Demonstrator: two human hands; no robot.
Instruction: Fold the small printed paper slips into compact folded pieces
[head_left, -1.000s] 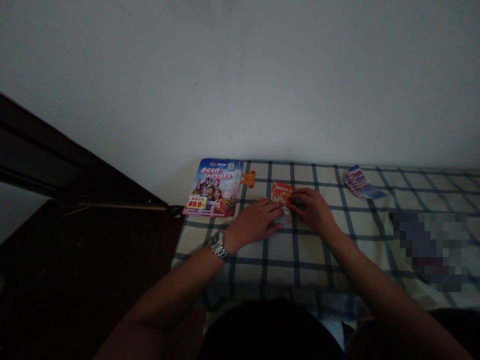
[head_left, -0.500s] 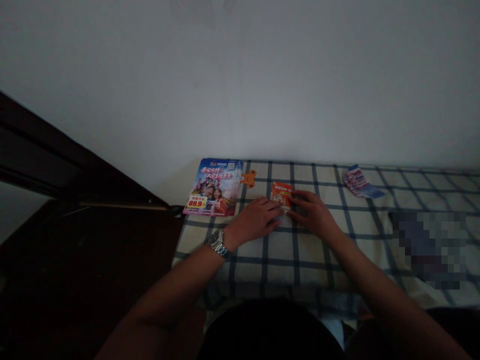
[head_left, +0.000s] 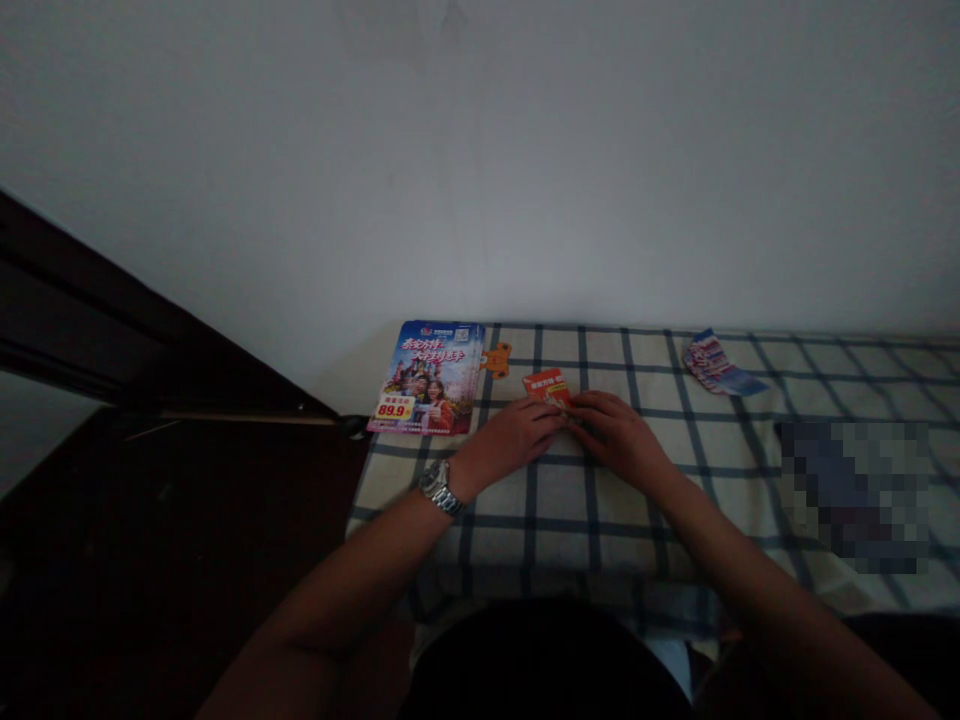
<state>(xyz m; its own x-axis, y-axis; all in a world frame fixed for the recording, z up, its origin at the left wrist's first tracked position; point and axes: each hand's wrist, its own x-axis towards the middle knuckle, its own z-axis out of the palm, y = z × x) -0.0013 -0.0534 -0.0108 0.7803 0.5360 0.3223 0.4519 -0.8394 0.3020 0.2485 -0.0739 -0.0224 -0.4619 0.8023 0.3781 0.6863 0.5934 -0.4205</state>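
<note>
A small red and orange folded paper (head_left: 546, 385) lies on the checked cloth (head_left: 600, 500) in front of me. My left hand (head_left: 516, 438), with a metal watch on its wrist, rests fingers together on the paper's near left part. My right hand (head_left: 616, 436) presses its fingertips on the near right edge of the same paper. Both hands meet at the middle and cover the lower part of the paper.
A colourful flyer stack (head_left: 429, 377) lies at the cloth's far left corner, with a small orange paper shape (head_left: 496, 359) beside it. A fanned pile of folded papers (head_left: 714, 364) sits at the far right. A dark wooden frame (head_left: 150, 360) stands to the left. A white wall is behind.
The red paper shows less of itself and looks shorter than before. Both hands have drawn closer together over its near part.
</note>
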